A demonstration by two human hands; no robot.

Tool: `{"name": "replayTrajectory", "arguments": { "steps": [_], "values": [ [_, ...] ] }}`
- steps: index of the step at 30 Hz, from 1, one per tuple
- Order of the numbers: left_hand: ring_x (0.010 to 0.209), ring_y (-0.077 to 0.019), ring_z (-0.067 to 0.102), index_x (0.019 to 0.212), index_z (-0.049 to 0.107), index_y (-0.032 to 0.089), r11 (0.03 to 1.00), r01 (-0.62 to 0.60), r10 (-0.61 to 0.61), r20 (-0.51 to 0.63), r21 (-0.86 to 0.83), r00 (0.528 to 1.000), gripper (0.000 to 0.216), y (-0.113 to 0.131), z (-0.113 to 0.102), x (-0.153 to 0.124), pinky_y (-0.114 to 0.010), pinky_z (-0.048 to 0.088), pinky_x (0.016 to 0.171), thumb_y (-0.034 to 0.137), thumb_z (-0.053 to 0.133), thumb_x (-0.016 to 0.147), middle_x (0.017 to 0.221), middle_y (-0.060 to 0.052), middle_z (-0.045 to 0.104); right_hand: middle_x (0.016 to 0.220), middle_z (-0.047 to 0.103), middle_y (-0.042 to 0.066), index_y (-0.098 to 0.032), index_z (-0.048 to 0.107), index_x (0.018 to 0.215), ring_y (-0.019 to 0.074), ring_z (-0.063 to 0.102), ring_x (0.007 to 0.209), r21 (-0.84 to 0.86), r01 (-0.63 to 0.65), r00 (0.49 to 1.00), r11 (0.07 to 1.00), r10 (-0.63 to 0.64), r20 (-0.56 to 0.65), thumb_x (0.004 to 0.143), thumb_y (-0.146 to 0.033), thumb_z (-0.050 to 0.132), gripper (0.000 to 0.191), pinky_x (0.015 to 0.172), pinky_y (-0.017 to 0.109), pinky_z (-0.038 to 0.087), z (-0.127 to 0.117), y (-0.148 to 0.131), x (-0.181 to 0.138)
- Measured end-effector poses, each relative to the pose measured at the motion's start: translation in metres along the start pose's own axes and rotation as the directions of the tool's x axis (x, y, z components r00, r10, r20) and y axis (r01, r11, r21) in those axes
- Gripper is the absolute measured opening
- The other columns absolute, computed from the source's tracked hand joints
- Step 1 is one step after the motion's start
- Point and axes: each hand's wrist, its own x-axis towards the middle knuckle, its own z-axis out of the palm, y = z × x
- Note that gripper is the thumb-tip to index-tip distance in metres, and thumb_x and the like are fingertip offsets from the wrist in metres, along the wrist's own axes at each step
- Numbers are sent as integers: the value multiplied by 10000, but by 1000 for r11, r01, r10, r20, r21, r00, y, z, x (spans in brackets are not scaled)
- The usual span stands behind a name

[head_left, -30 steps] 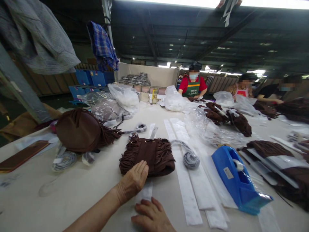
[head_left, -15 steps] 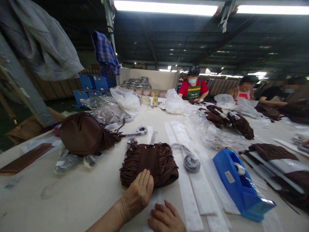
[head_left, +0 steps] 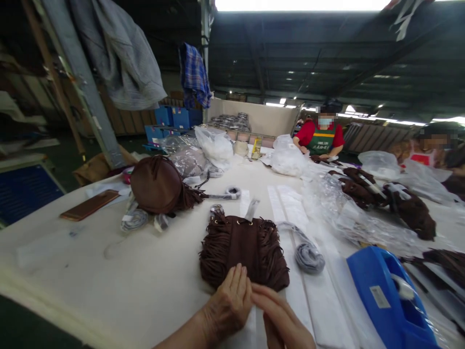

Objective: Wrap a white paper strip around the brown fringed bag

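A dark brown fringed bag (head_left: 244,249) with small metal eyelets along its top lies on the white table in front of me. My left hand (head_left: 232,300) rests its outstretched fingers on the bag's lower front edge, holding nothing. Beside it, my right hand (head_left: 281,315) has its fingers stretched toward the same lower edge, near the left fingertips; whether it touches the bag is hard to tell. To the bag's right is a grey wrapped strap coil (head_left: 308,257). A clear plastic-covered tab (head_left: 252,209) sticks up from its top.
A blue tape dispenser (head_left: 390,295) stands at right, beside long white paper strips (head_left: 327,295). At left are a round brown bag (head_left: 157,185) and a flat brown panel (head_left: 90,204). Clear plastic bags (head_left: 341,208) are heaped at right. A co-worker (head_left: 321,135) stands across the table.
My right hand has moved up and in beside my left hand at the bag's lower edge. My left hand stays on the bag. The view has turned left.
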Motion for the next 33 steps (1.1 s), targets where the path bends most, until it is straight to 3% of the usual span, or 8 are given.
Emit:
{"name": "replayTrajectory", "arguments": {
  "steps": [5,7,9,11,14,17,24,33],
  "values": [
    [1078,-242,540,1059,558,79,973,43,-42,10,-228,999,323,-12,-32,-19,-422,407,977,74,322,840,1033,-129,635,1058,671,95,-161,590,1145,188,641,963,-117,-19,999,993,16,-30,907,-233,364,335,823,301,544,27,21,32],
    [1095,-218,524,1084,551,140,863,305,-292,94,-404,952,304,-25,-45,-37,-409,411,981,87,395,828,1045,-87,630,1089,658,99,-161,588,1148,207,623,1002,-151,0,999,989,8,49,891,-288,424,329,834,328,540,34,26,30],
    [1043,-224,550,1067,549,158,542,707,-690,239,-453,683,294,-38,-49,-52,-410,459,924,130,458,788,1049,-96,614,1168,614,106,-161,555,1194,243,576,1079,-171,12,987,985,16,160,811,-346,569,426,877,371,517,33,27,27],
    [966,-227,584,1060,536,154,274,857,-828,346,-437,442,335,-51,-45,-54,-404,504,845,139,487,729,1030,-101,607,1196,595,110,-168,548,1205,267,562,1093,-202,39,976,979,6,219,747,-339,643,498,881,399,510,31,26,27],
    [912,-199,601,1020,551,168,116,884,-824,454,-452,340,393,-65,-32,-40,-354,502,829,91,538,635,987,-58,624,1101,649,101,-173,613,1107,239,610,1010,-180,38,989,983,-11,146,821,-271,535,312,852,360,515,30,26,33],
    [898,-206,605,932,567,165,-37,877,-813,525,-478,252,383,-72,-23,-21,-350,482,842,57,600,565,927,-42,639,888,703,48,-184,653,973,177,660,810,-51,-168,979,985,172,109,871,-313,456,256,728,246,525,30,24,45],
    [829,-182,633,993,505,145,-259,761,-795,579,-595,182,433,-65,-19,-13,-305,501,787,66,645,591,900,-46,661,638,627,-30,-222,673,805,153,585,605,90,-502,848,860,470,244,808,-471,521,292,533,198,439,17,20,63],
    [836,-172,621,985,472,143,-207,762,-866,477,-614,149,342,-59,-12,-10,-320,500,806,70,549,660,887,-57,633,825,690,0,-225,677,942,165,636,757,189,-468,878,863,429,215,814,-431,536,280,684,199,501,20,20,51]
  ]
}}
